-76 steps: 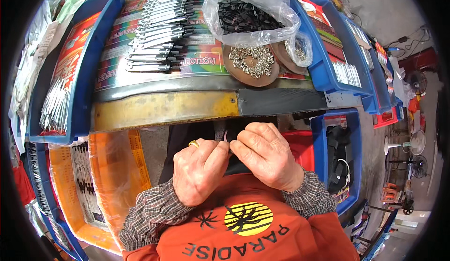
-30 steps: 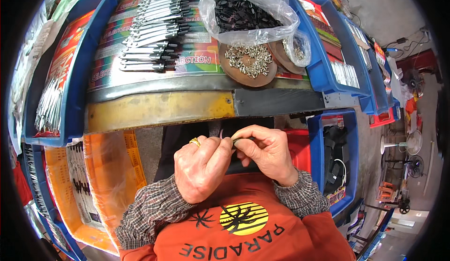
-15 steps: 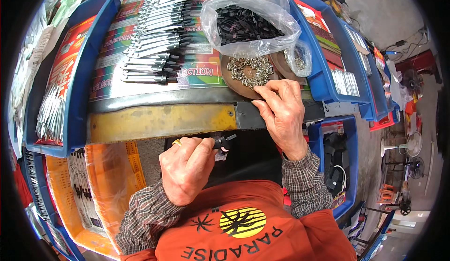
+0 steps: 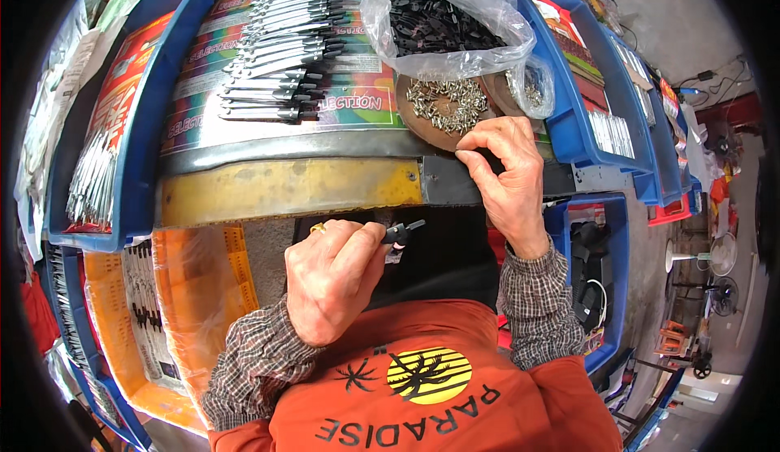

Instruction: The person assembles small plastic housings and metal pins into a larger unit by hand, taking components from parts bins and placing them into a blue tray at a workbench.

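Note:
In my left hand (image 4: 333, 277), closed in front of my chest, is a small black piece with a grey tip (image 4: 404, 231) that sticks out past the thumb and forefinger. My fingers hide the rest of it. At the table's front edge my right hand (image 4: 512, 180) has its thumb and forefinger pinched together, and whatever they hold is too small to make out. Just beyond those fingertips stands a round brown dish (image 4: 422, 134) of small metal rivets (image 4: 443, 103). Farther back, a clear plastic bag (image 4: 479, 64) gapes over many black parts (image 4: 439, 21).
Flat metal pieces with black ends (image 4: 280, 54) lie in a long row on the table. Blue trays (image 4: 134, 155) flank it left and right (image 4: 569, 127). Below are an orange crate (image 4: 183, 314) and a blue bin (image 4: 620, 265). A small rivet bag (image 4: 536, 95) sits beside the dish.
My right thumb and forefinger have closed together and drawn slightly back from the rivets. My left hand keeps its hold on the black piece. The whole view has shifted a little.

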Demonstrator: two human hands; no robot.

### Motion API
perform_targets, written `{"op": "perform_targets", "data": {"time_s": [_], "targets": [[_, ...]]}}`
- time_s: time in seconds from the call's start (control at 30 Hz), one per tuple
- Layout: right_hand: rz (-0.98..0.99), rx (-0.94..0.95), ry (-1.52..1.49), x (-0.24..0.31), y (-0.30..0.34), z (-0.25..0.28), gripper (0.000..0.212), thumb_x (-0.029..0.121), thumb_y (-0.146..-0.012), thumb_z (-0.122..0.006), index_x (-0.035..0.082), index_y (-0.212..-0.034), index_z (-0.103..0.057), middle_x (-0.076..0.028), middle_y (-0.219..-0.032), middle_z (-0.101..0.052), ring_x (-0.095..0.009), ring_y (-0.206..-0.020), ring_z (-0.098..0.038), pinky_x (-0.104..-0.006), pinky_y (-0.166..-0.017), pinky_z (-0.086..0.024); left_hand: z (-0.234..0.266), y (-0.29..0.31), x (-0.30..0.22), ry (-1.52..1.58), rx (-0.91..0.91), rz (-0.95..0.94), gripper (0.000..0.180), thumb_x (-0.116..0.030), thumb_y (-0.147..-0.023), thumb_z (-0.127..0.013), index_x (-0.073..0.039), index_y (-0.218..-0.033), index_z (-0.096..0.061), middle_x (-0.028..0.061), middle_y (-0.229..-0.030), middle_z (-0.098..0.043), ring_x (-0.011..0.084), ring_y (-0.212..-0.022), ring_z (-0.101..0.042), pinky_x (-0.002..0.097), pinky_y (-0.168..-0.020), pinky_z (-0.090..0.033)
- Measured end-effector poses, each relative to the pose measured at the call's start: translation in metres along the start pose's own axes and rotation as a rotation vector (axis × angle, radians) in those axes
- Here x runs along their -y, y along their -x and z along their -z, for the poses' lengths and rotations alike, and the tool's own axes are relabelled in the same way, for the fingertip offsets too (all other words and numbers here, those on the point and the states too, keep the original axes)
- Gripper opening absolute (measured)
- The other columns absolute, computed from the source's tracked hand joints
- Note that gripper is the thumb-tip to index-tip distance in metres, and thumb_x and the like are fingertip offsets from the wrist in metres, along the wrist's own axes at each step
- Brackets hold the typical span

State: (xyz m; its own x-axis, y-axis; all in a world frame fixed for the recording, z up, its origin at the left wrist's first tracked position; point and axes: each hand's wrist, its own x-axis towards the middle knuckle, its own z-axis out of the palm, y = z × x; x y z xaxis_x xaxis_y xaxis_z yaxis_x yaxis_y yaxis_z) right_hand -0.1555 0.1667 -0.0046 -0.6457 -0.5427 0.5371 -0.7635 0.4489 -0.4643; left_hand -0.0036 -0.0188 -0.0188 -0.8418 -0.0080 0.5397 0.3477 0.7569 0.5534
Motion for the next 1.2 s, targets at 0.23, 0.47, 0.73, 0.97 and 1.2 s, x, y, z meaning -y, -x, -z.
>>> {"op": "perform_targets", "data": {"time_s": [0.23,0.47,0.73,0.97,1.2], "targets": [[0.073,-0.020,-0.151,0.031,0.019,0.002,0.013,0.002,-0.072,-0.072,0.004,-0.081,-0.063,-0.008,-0.084,-0.061,-0.027,-0.083,-0.056,-0.0372,-0.074,-0.046,0.006,0.000,-0.009,0.043,0.081,0.084,0.024,0.000,-0.069,-0.072,-0.003,-0.089,-0.061,0.0083,-0.072,-0.057,0.0262,-0.063,-0.058,0.0360,-0.056,-0.048],[0.136,0.027,-0.282,0.055,0.044,-0.004,0.021,0.000,-0.069,-0.073,0.003,-0.088,-0.063,-0.008,-0.088,-0.061,-0.027,-0.083,-0.057,-0.0378,-0.075,-0.047,0.006,0.001,-0.017,0.084,0.108,0.109,0.024,0.000,-0.069,-0.072,-0.003,-0.090,-0.061,0.0090,-0.071,-0.057,0.0270,-0.062,-0.058,0.0366,-0.055,-0.047],[0.197,-0.011,-0.241,0.059,0.051,-0.008,0.024,0.000,-0.066,-0.073,0.002,-0.088,-0.063,-0.009,-0.088,-0.061,-0.028,-0.082,-0.057,-0.0378,-0.072,-0.047,0.002,0.003,-0.020,0.050,0.093,0.076,0.024,-0.001,-0.068,-0.073,-0.003,-0.089,-0.061,0.0084,-0.071,-0.057,0.0264,-0.062,-0.059,0.0366,-0.055,-0.049],[0.239,-0.034,-0.135,0.063,0.054,-0.009,0.028,0.000,-0.061,-0.072,0.001,-0.088,-0.065,-0.009,-0.089,-0.061,-0.029,-0.084,-0.058,-0.0363,-0.069,-0.049,0.000,0.004,-0.021,0.034,0.066,0.046,0.025,0.000,-0.067,-0.073,-0.003,-0.089,-0.061,0.0077,-0.073,-0.057,0.0259,-0.065,-0.060,0.0359,-0.056,-0.049],[0.354,-0.075,-0.013,0.060,0.063,-0.017,0.034,0.004,-0.060,-0.070,0.000,-0.093,-0.067,-0.010,-0.093,-0.063,-0.027,-0.085,-0.060,-0.0360,-0.068,-0.051,-0.001,0.007,-0.018,0.011,0.061,0.031,0.026,-0.001,-0.067,-0.073,-0.002,-0.090,-0.061,0.0084,-0.074,-0.057,0.0262,-0.064,-0.059,0.0357,-0.055,-0.049]]}}
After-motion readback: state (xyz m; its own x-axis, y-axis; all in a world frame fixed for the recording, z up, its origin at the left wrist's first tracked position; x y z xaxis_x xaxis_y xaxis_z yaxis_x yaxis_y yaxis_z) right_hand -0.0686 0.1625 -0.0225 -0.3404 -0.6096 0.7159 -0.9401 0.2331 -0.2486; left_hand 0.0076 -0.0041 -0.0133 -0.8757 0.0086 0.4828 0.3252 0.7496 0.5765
